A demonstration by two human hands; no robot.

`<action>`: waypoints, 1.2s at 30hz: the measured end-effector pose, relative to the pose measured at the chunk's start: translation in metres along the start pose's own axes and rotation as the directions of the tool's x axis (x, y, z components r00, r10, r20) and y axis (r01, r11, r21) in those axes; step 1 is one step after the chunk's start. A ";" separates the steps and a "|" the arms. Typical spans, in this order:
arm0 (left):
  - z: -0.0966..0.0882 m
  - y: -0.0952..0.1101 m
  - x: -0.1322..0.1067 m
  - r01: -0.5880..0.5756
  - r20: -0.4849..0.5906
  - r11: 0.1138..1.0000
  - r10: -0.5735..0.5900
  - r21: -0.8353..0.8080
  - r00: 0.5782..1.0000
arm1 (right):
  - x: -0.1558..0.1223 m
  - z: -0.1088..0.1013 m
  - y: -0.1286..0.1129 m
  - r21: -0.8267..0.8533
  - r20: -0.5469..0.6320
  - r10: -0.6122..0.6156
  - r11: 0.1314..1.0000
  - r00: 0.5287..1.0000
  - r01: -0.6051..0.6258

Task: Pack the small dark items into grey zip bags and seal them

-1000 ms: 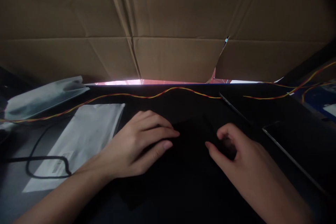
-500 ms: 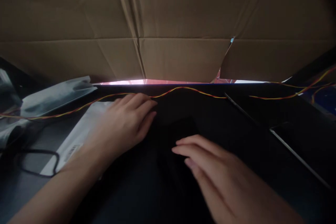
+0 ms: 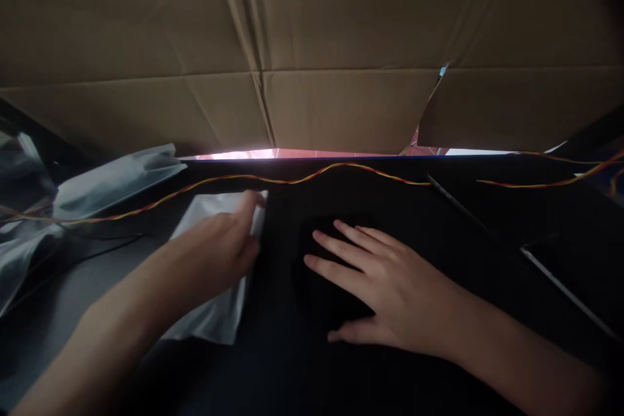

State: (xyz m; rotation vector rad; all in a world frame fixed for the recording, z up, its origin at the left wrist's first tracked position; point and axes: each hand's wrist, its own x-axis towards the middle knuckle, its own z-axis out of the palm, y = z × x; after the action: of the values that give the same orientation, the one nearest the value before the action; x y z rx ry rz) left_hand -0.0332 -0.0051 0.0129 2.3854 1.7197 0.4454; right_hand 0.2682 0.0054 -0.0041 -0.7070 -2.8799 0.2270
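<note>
My right hand (image 3: pixel 377 286) lies flat, fingers spread, on a dark rounded object (image 3: pixel 316 273) that rests on the black surface (image 3: pixel 390 208); the object is too dark to name. My left hand (image 3: pixel 221 247) rests on the right edge of a pale plastic bag (image 3: pixel 214 318), its fingers curled over the bag's top corner. It is too dim to tell whether the fingers pinch the bag or only lie on it.
A red-and-yellow twisted wire (image 3: pixel 341 169) runs across the far edge. Brown cardboard (image 3: pixel 316 45) walls off the back. More pale bags (image 3: pixel 112 179) lie at the left. A flat dark panel with a bright edge (image 3: pixel 565 286) sits at the right.
My right hand moved up and left and flattened onto the dark object. My left hand slid left onto the pale bag, and the view shifted slightly left.
</note>
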 end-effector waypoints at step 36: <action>0.026 0.063 0.007 -0.177 -0.058 0.856 0.171 -0.485 0.984 | 0.006 0.020 -0.025 0.189 -0.179 0.208 0.966 0.962 -0.174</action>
State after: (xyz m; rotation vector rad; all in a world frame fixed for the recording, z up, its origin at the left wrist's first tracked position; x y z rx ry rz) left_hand 0.0335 -0.0181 0.0080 2.1612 1.2040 0.8155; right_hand 0.2480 -0.0161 -0.0177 -0.9198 -2.5676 0.4003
